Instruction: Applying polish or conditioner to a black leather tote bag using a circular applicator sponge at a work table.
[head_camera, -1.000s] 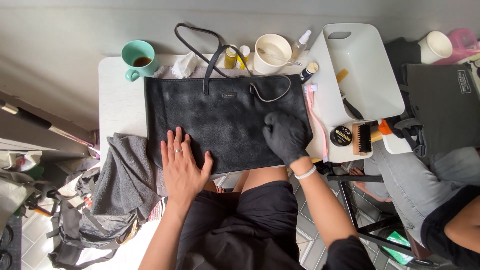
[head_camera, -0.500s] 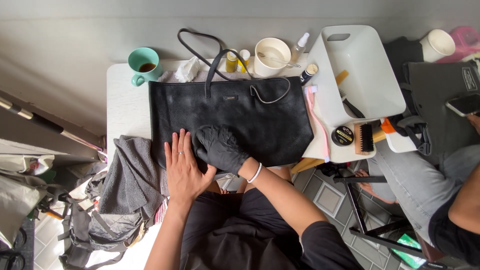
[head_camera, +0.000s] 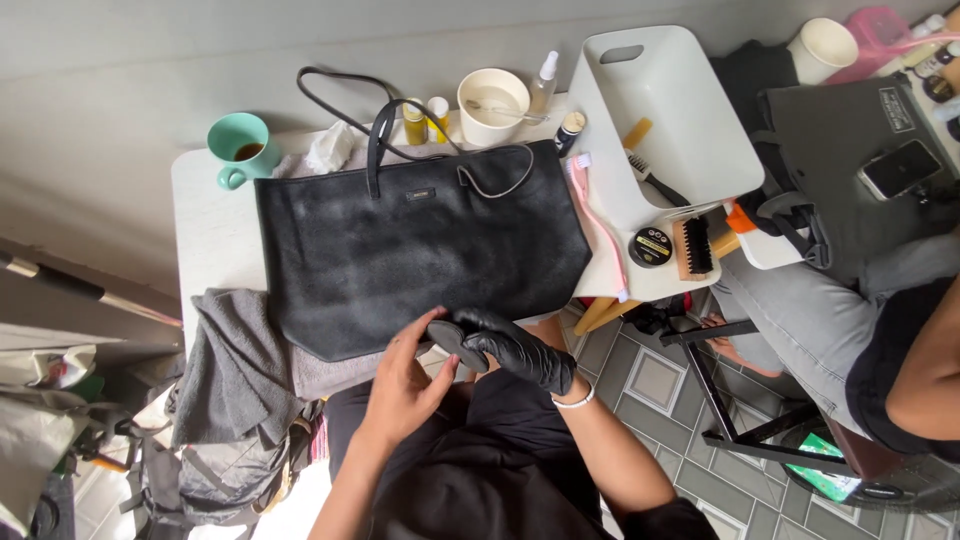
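Small white table (head_camera: 215, 215) against a grey wall carries a black tote bag (head_camera: 420, 250) laid flat, spread for access; at its near edge the gloved right hand (head_camera: 515, 348) grips a dark pad (head_camera: 458, 343), the bare left hand (head_camera: 405, 385) half-curled, fingertips steadying it

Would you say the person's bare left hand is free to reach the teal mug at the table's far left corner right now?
Probably yes: the left hand only touches a small dark pad held by the gloved right hand, and bare table leads to the teal mug.
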